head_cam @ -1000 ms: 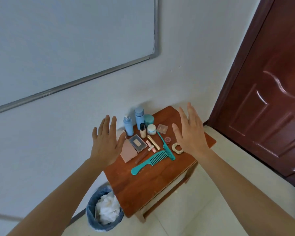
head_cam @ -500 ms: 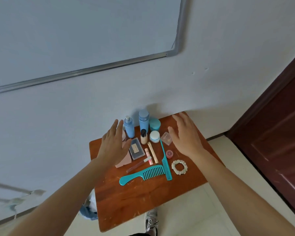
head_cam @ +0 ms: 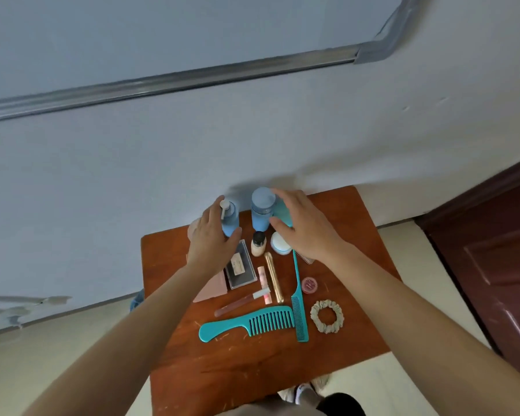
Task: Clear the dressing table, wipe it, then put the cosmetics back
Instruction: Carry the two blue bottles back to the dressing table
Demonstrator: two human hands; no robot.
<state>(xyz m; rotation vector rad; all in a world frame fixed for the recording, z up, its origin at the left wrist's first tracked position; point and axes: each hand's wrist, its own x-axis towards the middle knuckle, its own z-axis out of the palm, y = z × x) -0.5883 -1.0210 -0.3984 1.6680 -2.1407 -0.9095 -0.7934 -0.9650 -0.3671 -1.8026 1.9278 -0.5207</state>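
A small red-brown wooden table [head_cam: 252,370] stands against the wall with cosmetics on it. My left hand [head_cam: 212,240] reaches to the blue pump bottle [head_cam: 231,220], fingers on its left and thumb at its base. My right hand [head_cam: 302,225] hovers, spread, beside the tall blue bottle [head_cam: 262,210] and covers most of a teal jar [head_cam: 282,211]. In front lie a foundation bottle [head_cam: 258,243], a white jar [head_cam: 279,247], a grey palette [head_cam: 240,267], a pink compact [head_cam: 212,288], a gold tube [head_cam: 273,276], two teal combs [head_cam: 252,322] and a scrunchie [head_cam: 327,316].
A whiteboard [head_cam: 162,40] hangs on the wall above. A dark red door [head_cam: 493,250] is at the right. A blue bin [head_cam: 137,298] peeks out left of the table. My shoe [head_cam: 306,391] is at the table's near edge.
The view has come closer and more overhead. Both hands moved forward to the back row: the left up to the pump bottle, the right over to the tall bottle and teal jar.
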